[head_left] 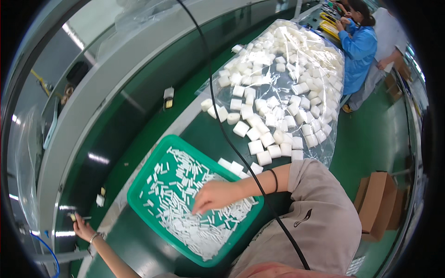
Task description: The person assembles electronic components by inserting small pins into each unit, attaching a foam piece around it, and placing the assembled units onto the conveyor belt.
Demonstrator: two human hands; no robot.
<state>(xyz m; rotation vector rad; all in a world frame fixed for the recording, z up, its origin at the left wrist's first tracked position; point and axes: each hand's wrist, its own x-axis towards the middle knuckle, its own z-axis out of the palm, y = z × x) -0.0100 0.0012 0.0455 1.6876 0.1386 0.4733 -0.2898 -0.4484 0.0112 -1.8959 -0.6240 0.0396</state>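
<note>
My right hand (215,195) reaches into a green plastic tray (139,178), its fingers bent down and pressed together among many small white sticks (185,227). Whatever lies between those fingertips is hidden. Out at the lower left, my left hand (85,229) pinches a small part with a yellow end (73,217), and a thin pale stick shows beside the fingers. Similar white-and-yellow parts (168,98) lie apart on the green conveyor belt (134,153).
Beyond the tray, a clear plastic bag (331,139) spills many white blocks (264,158) over the green table. A black cable (232,144) hangs across the view. At right are cardboard boxes (378,204); at the back, a person in blue (359,55) works beside yellow trays (330,30).
</note>
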